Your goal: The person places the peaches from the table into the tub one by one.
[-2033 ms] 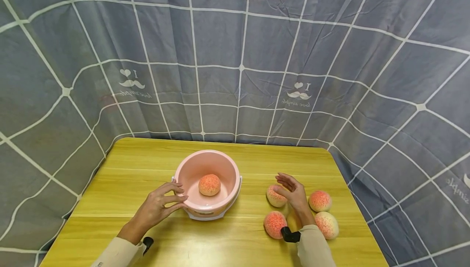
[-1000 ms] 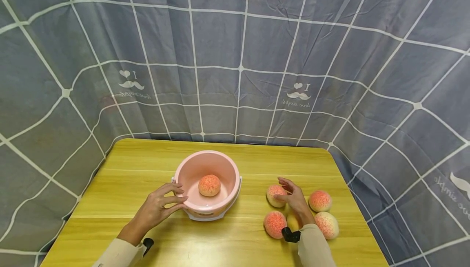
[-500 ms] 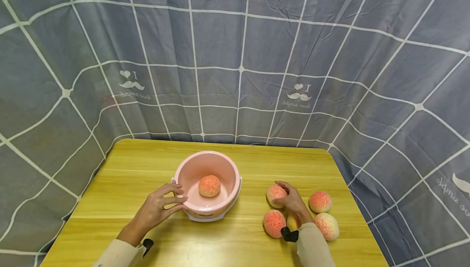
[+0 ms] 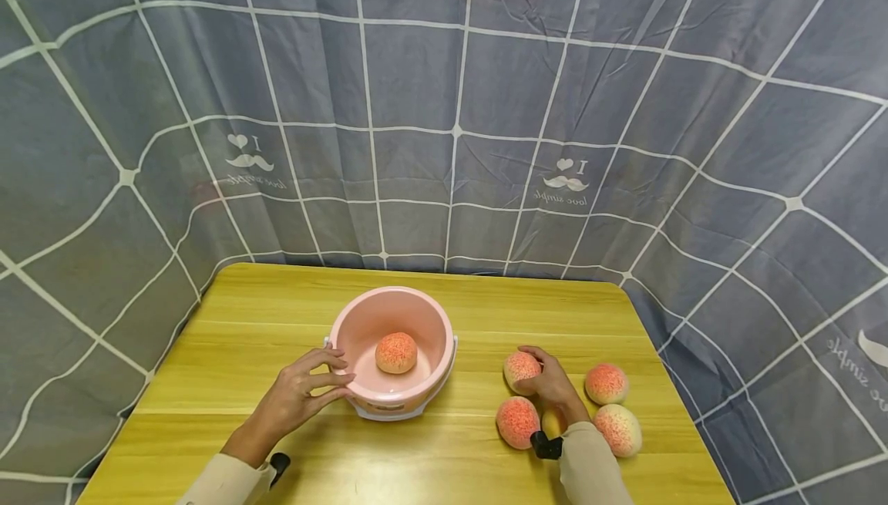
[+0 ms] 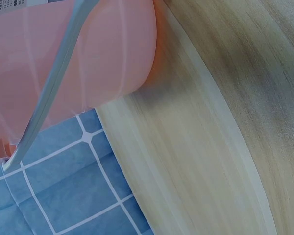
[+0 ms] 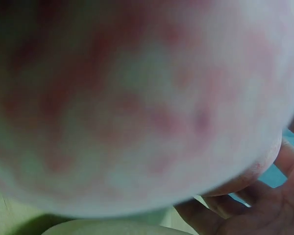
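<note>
Right of the bucket (image 4: pixel 397 310), a peach (image 4: pixel 520 371) sits pinched inside the right hand's grip (image 4: pixel 556 385)

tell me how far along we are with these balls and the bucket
Done, it seems: one speckled ball lies in the pink bucket, its rim held by the left hand. In hand: the right hand grips another ball. Probably left, outside the bucket: the reddish ball, the orange-topped ball, the paler ball and a yellow thing, partly hidden by the wrist.
</note>
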A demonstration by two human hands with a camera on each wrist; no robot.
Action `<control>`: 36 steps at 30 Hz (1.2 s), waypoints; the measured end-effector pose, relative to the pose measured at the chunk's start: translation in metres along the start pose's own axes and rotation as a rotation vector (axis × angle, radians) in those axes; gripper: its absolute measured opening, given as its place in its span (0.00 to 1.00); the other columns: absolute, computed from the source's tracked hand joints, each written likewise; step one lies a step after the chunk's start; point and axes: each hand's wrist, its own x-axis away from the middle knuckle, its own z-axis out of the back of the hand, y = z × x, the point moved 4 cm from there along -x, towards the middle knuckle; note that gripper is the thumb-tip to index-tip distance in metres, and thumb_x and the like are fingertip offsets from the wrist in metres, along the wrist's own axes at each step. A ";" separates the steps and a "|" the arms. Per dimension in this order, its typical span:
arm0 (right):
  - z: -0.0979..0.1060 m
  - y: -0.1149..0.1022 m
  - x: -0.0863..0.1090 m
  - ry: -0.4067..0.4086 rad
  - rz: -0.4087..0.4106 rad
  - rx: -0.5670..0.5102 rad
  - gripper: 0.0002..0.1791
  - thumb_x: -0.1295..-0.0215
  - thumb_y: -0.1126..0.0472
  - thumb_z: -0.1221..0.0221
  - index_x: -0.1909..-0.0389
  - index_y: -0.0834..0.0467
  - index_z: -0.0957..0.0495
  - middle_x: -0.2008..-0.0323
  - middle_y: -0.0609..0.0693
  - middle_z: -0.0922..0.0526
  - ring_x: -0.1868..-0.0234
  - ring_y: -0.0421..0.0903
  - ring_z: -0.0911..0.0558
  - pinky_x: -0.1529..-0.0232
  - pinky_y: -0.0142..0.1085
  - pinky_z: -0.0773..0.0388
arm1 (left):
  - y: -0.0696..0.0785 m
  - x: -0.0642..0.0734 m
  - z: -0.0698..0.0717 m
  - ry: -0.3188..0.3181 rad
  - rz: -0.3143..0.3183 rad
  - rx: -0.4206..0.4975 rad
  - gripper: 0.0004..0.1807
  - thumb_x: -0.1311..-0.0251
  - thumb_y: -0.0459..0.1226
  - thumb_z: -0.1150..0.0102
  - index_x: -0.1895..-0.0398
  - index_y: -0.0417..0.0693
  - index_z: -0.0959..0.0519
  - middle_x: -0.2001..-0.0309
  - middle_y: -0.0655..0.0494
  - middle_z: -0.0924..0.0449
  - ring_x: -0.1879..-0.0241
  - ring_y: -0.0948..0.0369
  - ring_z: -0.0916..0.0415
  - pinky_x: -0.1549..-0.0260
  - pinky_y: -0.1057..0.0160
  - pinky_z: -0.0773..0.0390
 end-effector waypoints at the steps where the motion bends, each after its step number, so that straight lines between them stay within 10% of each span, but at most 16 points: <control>1: 0.000 0.000 0.000 0.000 0.003 0.005 0.38 0.54 0.77 0.32 0.37 0.65 0.31 0.43 0.64 0.28 0.50 0.57 0.23 0.53 0.45 0.20 | 0.000 0.000 0.000 0.003 -0.004 0.000 0.19 0.38 0.50 0.44 0.69 0.46 0.12 0.62 0.50 0.20 0.56 0.46 0.22 0.35 0.67 0.31; 36: -0.002 -0.013 0.005 0.063 0.042 -0.074 0.34 0.46 0.67 0.31 0.37 0.62 0.31 0.41 0.63 0.30 0.49 0.54 0.24 0.55 0.38 0.21 | -0.004 0.003 -0.001 -0.018 0.046 -0.010 0.23 0.37 0.54 0.48 0.70 0.47 0.11 0.61 0.53 0.20 0.55 0.48 0.22 0.35 0.71 0.33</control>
